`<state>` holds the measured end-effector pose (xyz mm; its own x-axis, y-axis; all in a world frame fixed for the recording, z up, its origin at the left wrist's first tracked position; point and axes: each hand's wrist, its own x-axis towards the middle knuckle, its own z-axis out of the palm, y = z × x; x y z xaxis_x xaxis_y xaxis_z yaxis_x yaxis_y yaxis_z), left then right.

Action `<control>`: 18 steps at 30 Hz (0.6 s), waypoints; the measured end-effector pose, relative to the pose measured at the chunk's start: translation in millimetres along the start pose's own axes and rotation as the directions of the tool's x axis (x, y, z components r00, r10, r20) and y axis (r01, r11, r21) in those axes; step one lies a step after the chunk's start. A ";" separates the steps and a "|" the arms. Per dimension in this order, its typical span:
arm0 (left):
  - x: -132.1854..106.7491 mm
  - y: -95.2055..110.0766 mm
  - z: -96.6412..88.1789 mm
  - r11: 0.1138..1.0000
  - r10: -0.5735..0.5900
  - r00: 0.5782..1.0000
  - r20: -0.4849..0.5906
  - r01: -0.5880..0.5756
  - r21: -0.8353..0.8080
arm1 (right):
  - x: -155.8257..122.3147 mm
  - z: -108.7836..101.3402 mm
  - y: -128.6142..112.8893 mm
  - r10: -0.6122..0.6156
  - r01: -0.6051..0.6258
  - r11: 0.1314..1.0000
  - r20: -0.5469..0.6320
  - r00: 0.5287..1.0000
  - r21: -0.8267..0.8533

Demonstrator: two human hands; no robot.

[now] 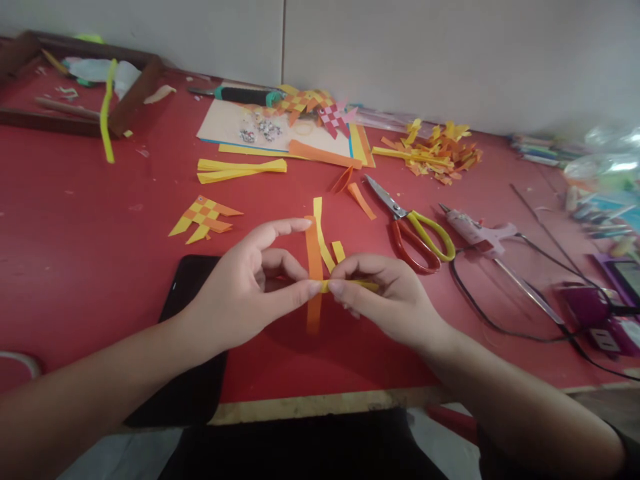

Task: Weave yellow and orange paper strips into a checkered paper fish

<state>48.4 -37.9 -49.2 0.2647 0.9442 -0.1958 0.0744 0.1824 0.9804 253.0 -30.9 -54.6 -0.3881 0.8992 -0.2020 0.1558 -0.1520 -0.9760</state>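
Observation:
Between finger and thumb, my left hand grips an upright orange paper strip where a yellow paper strip crosses it. My right hand pinches that yellow strip close to the crossing, and its end pokes out behind the fingers. Another yellow strip stands just right of the orange one, with a short yellow piece beside it; whether these join the held strips I cannot tell. A woven yellow and orange paper fish lies on the table beyond my left hand.
Scissors and a pink glue gun with a black cord lie to the right. A black phone-like slab is under my left forearm. Yellow strips, a scrap pile and a wooden frame sit farther back.

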 end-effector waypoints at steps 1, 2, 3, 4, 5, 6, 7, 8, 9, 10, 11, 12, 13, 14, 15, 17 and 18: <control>0.4 -0.9 -0.2 1.000 0.004 1.000 -0.016 -0.004 0.014 | 0.8 -0.5 1.1 0.033 -0.033 0.998 0.002 0.999 0.061; 0.8 -2.2 -0.3 0.999 0.012 0.999 -0.035 -0.011 0.033 | 1.8 -0.9 1.9 0.069 -0.069 0.988 0.005 0.998 0.136; 1.2 -3.9 -0.5 0.998 0.031 0.998 -0.053 -0.028 0.059 | 2.9 -1.1 2.1 0.105 -0.104 0.970 0.006 0.994 0.219; 1.5 -5.8 -0.6 0.994 0.069 0.995 -0.074 -0.062 0.093 | 4.0 -1.3 1.6 0.137 -0.133 0.944 0.009 0.991 0.300; 1.7 -7.7 -0.9 0.982 0.135 0.986 -0.097 -0.120 0.147 | 5.1 -1.4 0.4 0.166 -0.158 0.914 0.009 0.986 0.374; 1.8 -9.3 -1.2 0.956 0.218 0.970 -0.112 -0.188 0.225 | 6.0 -1.6 -1.3 0.192 -0.177 0.883 0.010 0.981 0.434; 1.9 -10.4 -1.6 0.908 0.328 0.935 -0.131 -0.275 0.317 | 6.7 -1.7 -3.3 0.211 -0.193 0.855 0.017 0.977 0.481; 1.8 -10.7 -2.1 0.821 0.438 0.890 -0.123 -0.341 0.458 | 7.1 -2.0 -5.4 0.226 -0.209 0.831 0.030 0.974 0.516; 1.7 -10.2 -2.6 0.731 0.508 0.857 -0.090 -0.373 0.572 | 7.3 -2.4 -7.3 0.240 -0.228 0.811 0.049 0.970 0.538; 1.6 -9.0 -3.1 0.646 0.569 0.821 -0.052 -0.407 0.646 | 7.4 -2.8 -8.9 0.254 -0.252 0.796 0.074 0.964 0.550; 1.5 -7.3 -3.5 0.579 0.607 0.795 -0.009 -0.434 0.690 | 7.2 -3.2 -9.8 0.273 -0.286 0.784 0.106 0.956 0.552; 1.5 -5.4 -3.8 0.538 0.632 0.775 0.028 -0.464 0.703 | 7.0 -3.6 -10.2 0.297 -0.330 0.772 0.151 0.943 0.543; 1.5 -3.6 -4.0 0.518 0.652 0.755 0.065 -0.507 0.689 | 6.7 -3.8 -10.0 0.323 -0.381 0.761 0.204 0.924 0.525; 1.6 -2.0 -4.0 0.524 0.657 0.747 0.098 -0.547 0.653 | 6.4 -3.9 -9.2 0.341 -0.428 0.753 0.260 0.903 0.499; 1.6 -0.8 -3.8 0.554 0.647 0.753 0.121 -0.573 0.604 | 6.0 -3.8 -8.1 0.351 -0.466 0.752 0.315 0.882 0.467; 1.2 0.3 -3.1 0.661 0.585 0.800 0.133 -0.566 0.494 | 4.7 -3.4 -5.4 0.340 -0.481 0.784 0.378 0.861 0.392; 0.9 0.2 -2.8 0.724 0.535 0.836 0.121 -0.528 0.444 | 3.7 -3.2 -4.3 0.310 -0.441 0.823 0.367 0.877 0.359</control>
<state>46.0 -36.2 -49.1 0.3779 0.8537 0.3582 0.3411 -0.4881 0.8034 253.8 -25.6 -50.9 -0.6255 0.5909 -0.5096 -0.0267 -0.6690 -0.7428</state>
